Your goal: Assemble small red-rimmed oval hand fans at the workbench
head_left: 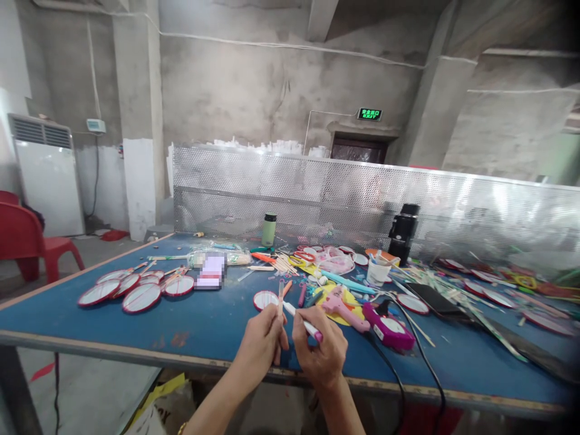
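Observation:
My left hand [261, 338] is closed around a flat wooden stick [281, 295], which stands upright above the thumb. In my right hand [321, 347] is a white marker [308, 325] with a purple end, held like a pen. Its tip points at the stick; whether they touch I cannot tell. Just behind my left hand lies a white disc with a red rim [265, 299], partly covered by the fingers. A pink glue gun [347, 311] rests right of my hands, beside a purple box with a white label [388, 328]. A short purple marker [302, 295] lies behind them.
Several red-rimmed discs [141, 296] lie at left on the blue table [199, 326]. Farther back are a green bottle [269, 231], a white cup [378, 270] and a black thermos [403, 235]. Black cables [419, 347] hang over the front edge. A perforated metal screen [254, 178] stands behind.

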